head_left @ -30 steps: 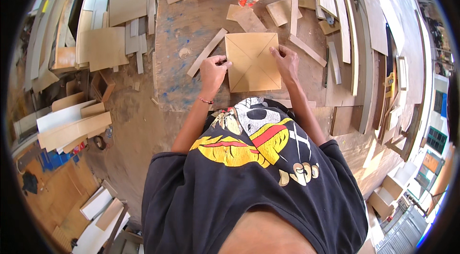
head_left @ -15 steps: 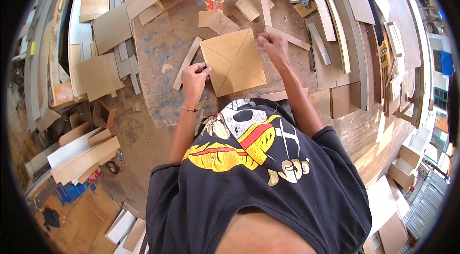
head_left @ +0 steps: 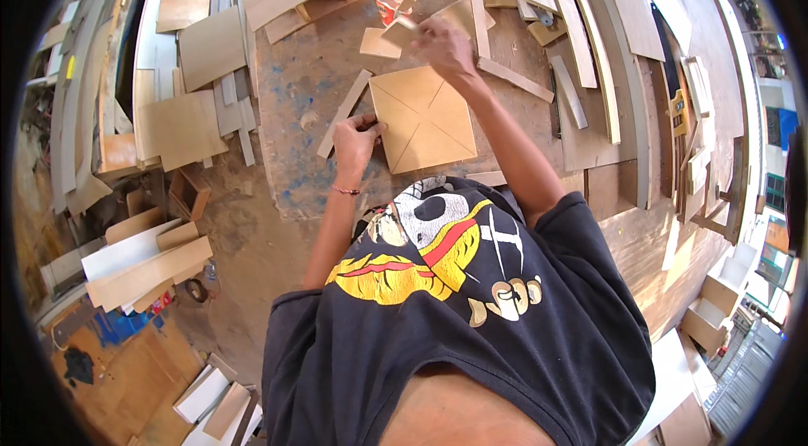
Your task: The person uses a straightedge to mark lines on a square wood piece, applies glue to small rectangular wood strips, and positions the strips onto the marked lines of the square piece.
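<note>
Head view: left hand (head_left: 357, 143) pinching the left edge of a marked square board (head_left: 423, 121), bodyward of the right hand (head_left: 446, 46). Right fingers blurred, apparently gripping a small wooden piece (head_left: 398, 32). Could tip the red-and-white cup (head_left: 389, 7), just ahead of that grip, through too wide a swing; could pivot the board through one-sided holding. More room over the blue-stained worktop (head_left: 290, 135) left of the left hand, out to the side edge; less rightward of the right, among wood strips (head_left: 516, 81).

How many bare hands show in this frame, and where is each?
2. The left hand is at the left edge of the marked square panel; the right hand, blurred, is past the panel's far edge, near the red container. None seems hidden.
</note>
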{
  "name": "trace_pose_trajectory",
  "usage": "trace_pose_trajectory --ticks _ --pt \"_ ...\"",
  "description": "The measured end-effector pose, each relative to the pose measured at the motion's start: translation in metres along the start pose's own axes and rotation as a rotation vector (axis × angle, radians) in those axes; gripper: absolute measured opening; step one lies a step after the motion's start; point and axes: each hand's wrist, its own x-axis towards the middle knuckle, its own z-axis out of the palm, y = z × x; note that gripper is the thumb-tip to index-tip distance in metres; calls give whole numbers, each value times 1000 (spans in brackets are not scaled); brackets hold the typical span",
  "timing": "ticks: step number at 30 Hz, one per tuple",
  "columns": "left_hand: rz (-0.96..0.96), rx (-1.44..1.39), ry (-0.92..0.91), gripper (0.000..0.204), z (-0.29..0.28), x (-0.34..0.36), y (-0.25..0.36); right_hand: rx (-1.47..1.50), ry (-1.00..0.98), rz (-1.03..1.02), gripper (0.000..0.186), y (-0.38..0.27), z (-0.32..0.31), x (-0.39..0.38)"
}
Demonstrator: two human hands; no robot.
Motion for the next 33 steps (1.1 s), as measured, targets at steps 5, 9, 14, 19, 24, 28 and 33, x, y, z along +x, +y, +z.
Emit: trace_pose_trajectory --ticks 5,9,14,19,24,28,33 --pt "9 32 21 20 -1 -6 7 82 261 86 21 16 -60 -27" --pt "14 -33 -6 17 -2 -3 1 -57 110 296 23 44 -79 -78" --pt "-33 -47 -29 16 -2 -2 4 38 111 379 32 61 -63 -123" --pt "-30 -94 -32 16 -1 0 -1 186 144 386 27 57 -48 -133" --pt "-18 -82 -25 17 -2 2 -5 136 131 356 22 51 -48 -133" --pt "-15 -66 -19 19 -1 1 -4 -34 54 380 19 43 -49 -130" --pt "-13 -47 -26 20 -2 1 -3 163 22 424 21 48 -37 -132"
